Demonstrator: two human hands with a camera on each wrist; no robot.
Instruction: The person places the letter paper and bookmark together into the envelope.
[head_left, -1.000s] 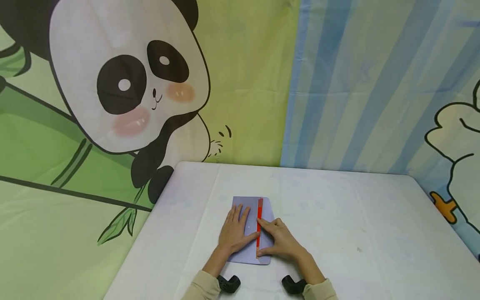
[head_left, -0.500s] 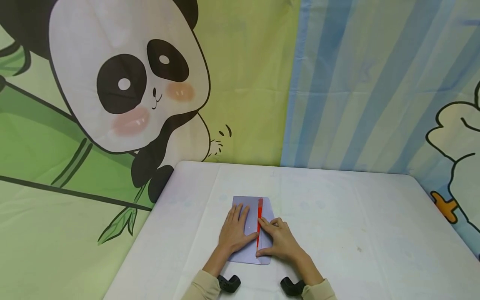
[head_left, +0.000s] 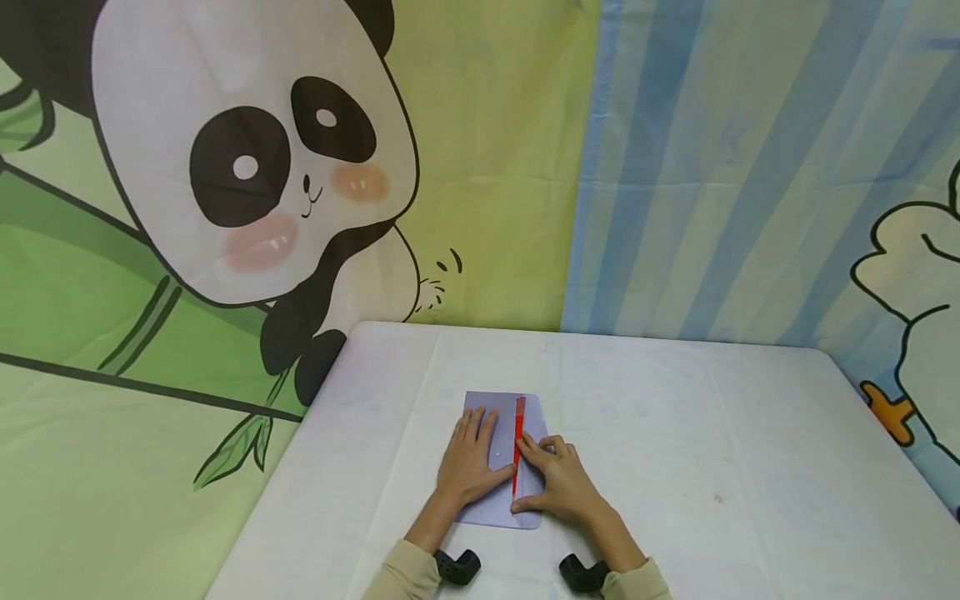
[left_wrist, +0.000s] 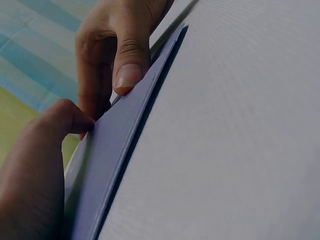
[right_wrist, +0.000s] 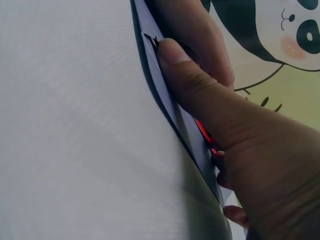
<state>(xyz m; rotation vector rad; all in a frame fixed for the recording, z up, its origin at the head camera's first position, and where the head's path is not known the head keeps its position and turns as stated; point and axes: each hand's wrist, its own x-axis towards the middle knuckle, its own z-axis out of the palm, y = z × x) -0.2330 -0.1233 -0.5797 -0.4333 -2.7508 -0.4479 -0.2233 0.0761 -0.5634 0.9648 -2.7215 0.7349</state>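
A flat lavender paper piece [head_left: 508,408] lies on the white table, with a red strip [head_left: 519,422] running lengthwise near its right side. On its left part rests my left hand [head_left: 468,471], palm down, fingers spread and thumb reaching to the strip. My right hand [head_left: 562,483] holds the edge of the right-hand flap [head_left: 534,421], thumb low and index finger higher, the other fingers curled. In the right wrist view the thumb [right_wrist: 175,52] sits on the lavender edge, with a bit of red [right_wrist: 202,131] showing beneath the hand. The underside of the paper is hidden.
The white tabletop [head_left: 712,450] extends around the paper, with its far edge against a printed cloth [head_left: 495,167] of a panda and blue stripes. Black wrist devices sit at the left cuff [head_left: 459,568] and right cuff [head_left: 583,575].
The red strip has become narrower toward its lower end as the right hand shifts slightly left with the flap edge. My left hand stays in place.
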